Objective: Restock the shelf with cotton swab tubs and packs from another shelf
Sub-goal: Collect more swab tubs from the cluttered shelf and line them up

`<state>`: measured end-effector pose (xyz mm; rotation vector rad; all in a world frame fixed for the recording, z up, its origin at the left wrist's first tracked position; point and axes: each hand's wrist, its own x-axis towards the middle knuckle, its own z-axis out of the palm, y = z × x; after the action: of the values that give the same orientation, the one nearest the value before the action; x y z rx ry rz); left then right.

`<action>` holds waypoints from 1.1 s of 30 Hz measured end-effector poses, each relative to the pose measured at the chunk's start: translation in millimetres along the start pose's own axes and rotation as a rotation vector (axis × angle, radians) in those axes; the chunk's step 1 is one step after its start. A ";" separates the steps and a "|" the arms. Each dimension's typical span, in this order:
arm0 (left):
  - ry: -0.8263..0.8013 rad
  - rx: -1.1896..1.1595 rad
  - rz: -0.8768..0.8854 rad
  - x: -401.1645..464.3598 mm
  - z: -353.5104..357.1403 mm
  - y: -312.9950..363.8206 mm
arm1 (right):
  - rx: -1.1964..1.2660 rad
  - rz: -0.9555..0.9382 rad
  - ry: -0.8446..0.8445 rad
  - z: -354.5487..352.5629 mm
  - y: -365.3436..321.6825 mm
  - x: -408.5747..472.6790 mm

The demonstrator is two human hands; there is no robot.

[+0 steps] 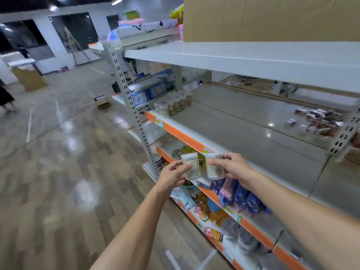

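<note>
While both arms reach forward from six o'clock, each hand carries one flat clear pack of cotton swabs in front of the shelving. The left hand (172,175) pinches the left pack (191,167) between thumb and curled fingers, and the right hand (232,166) grips the right pack (213,167) the same way. The two packs hang upright, side by side, just apart, right over the orange front edge (179,133) of the middle shelf (243,125).

That shelf runs from ten o'clock to four o'clock and its grey surface lies largely bare. A cluster of cotton swab tubs (173,105) stands at its far left end, toward eleven o'clock, close to the front lip. Small dark-red packets (319,121) lie scattered near its right end at two o'clock. Overhead, the white top shelf (233,55) juts out above the hands, and a cardboard box (268,18) sits on it at one o'clock.

Below the hands, toward five o'clock, lower orange-edged shelves hold blue and pink bags (235,193) and red sachets (213,233). A perforated grey upright (132,106) marks the rack's left corner. Left of it, from seven to ten o'clock, the glossy wood-pattern floor (68,162) stretches wide, with a small box (102,101) lying on it and a carton (29,77) farther off.
</note>
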<state>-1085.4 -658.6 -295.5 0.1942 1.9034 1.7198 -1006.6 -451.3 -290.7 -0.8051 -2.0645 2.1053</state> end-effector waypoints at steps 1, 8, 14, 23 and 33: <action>0.009 -0.014 -0.001 0.2 -10.3 -1.5 | -0.020 -0.001 -0.015 10.8 -3.2 2.9; 0.121 -0.066 0.004 5.5 -72.1 -13.7 | -0.068 -0.032 -0.130 71.4 -19.4 33.7; 0.206 -0.088 0.002 25.6 -117.9 -15.3 | -0.116 -0.049 -0.182 119.0 -22.7 69.8; 0.204 -0.015 0.023 120.8 -169.5 19.6 | -0.070 -0.083 -0.101 161.5 -60.9 163.5; 0.061 0.029 0.082 251.0 -174.2 72.5 | -0.084 -0.101 0.033 151.8 -107.1 258.2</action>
<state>-1398.5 -682.0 -300.0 0.2363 1.9907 1.7705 -1323.6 -472.9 -275.0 -0.7235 -2.1415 1.9524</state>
